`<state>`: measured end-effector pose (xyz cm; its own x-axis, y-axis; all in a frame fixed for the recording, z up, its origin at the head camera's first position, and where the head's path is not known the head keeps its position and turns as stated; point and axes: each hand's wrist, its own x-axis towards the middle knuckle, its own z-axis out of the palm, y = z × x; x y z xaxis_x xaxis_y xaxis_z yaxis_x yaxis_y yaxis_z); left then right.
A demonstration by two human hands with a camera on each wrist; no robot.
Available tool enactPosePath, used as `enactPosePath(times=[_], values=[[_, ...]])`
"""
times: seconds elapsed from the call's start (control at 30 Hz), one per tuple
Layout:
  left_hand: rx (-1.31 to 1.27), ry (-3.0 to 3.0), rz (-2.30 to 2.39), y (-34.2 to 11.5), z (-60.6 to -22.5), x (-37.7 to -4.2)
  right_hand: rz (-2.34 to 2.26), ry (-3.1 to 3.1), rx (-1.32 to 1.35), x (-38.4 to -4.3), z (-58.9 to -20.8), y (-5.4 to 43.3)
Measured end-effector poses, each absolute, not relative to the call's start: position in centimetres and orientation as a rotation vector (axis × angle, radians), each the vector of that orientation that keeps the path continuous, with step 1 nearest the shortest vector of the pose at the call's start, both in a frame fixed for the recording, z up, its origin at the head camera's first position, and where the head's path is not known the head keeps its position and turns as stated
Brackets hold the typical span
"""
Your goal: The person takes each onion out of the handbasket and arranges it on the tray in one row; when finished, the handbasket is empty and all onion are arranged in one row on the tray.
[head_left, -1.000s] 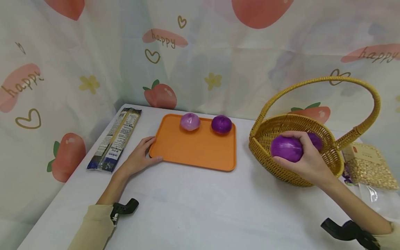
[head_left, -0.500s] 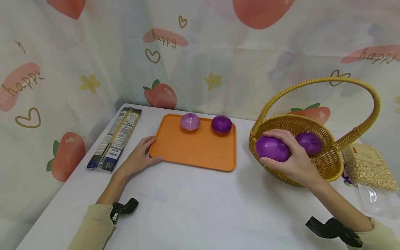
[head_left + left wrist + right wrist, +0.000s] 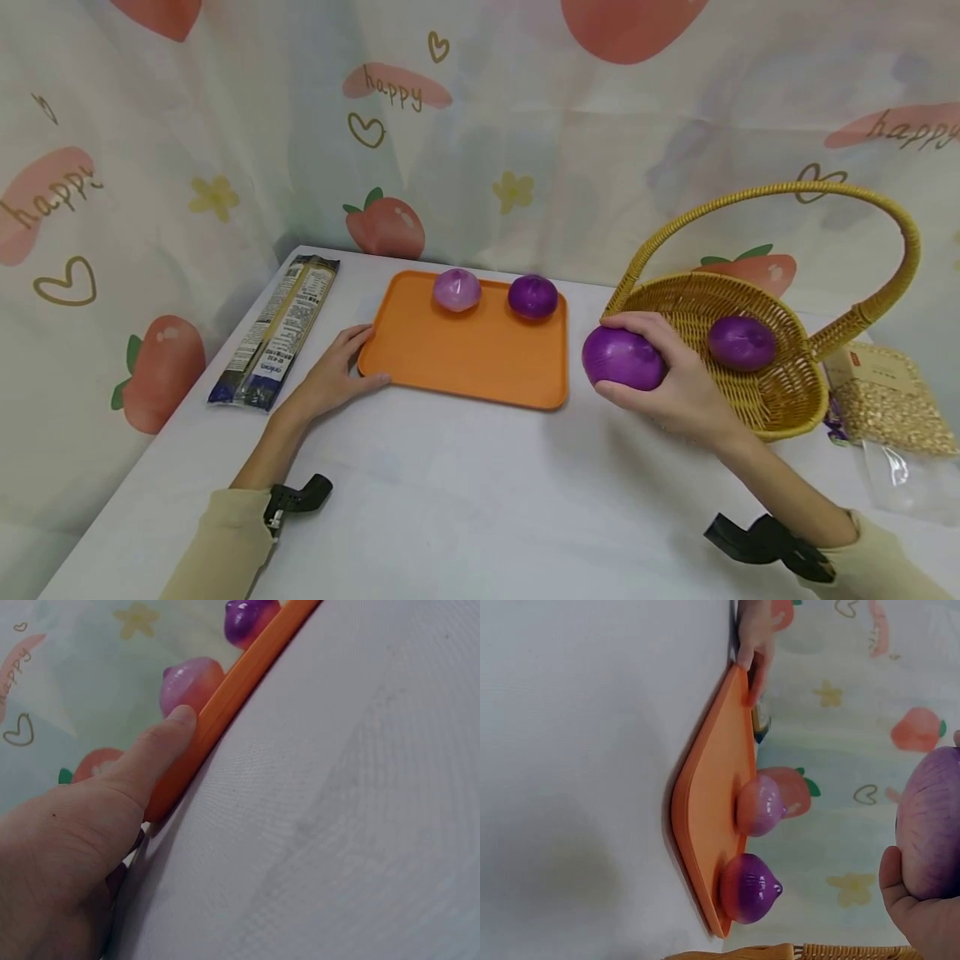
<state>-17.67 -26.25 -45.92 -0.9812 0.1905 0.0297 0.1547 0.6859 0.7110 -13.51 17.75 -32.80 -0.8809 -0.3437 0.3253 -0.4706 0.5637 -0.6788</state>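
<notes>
My right hand (image 3: 678, 387) grips a purple onion (image 3: 624, 358) in the air, just left of the basket, thumb below and fingers over the top. The right wrist view shows the onion (image 3: 934, 825) at its right edge. At the left end of the orange tray (image 3: 465, 358), my left hand (image 3: 333, 379) holds the corner, its thumb along the near rim and its fingers at the side. A pale pink-purple onion (image 3: 457, 290) and a dark purple onion (image 3: 532, 297) sit along the tray's far side. Another purple onion (image 3: 742, 343) lies inside the wicker basket (image 3: 780, 417).
The basket's tall handle (image 3: 765, 190) arches upward on the right. Beside it lie a bag of pale grains (image 3: 892, 400) and a clear plastic bag (image 3: 911, 479). A long flat printed packet (image 3: 277, 333) rests left of the tray. A patterned curtain (image 3: 600, 167) hangs behind the table.
My right hand has carried the purple onion leftward out of the basket, uncovering the onion still lying inside. The left hand and tray have stayed put.
</notes>
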Motion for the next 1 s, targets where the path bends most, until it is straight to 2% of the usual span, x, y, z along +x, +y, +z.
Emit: enactPosePath(times=[0.33, 1.0], values=[[0.285, 2.847, 1.2, -26.2, -45.8, -17.7, 1.23, -2.59, 0.872, -13.1, -32.9, 16.6], [0.268, 2.831, 1.206, -26.0, -45.8, -17.5, 1.299, -2.641, 0.873, -12.5, -32.9, 15.4]])
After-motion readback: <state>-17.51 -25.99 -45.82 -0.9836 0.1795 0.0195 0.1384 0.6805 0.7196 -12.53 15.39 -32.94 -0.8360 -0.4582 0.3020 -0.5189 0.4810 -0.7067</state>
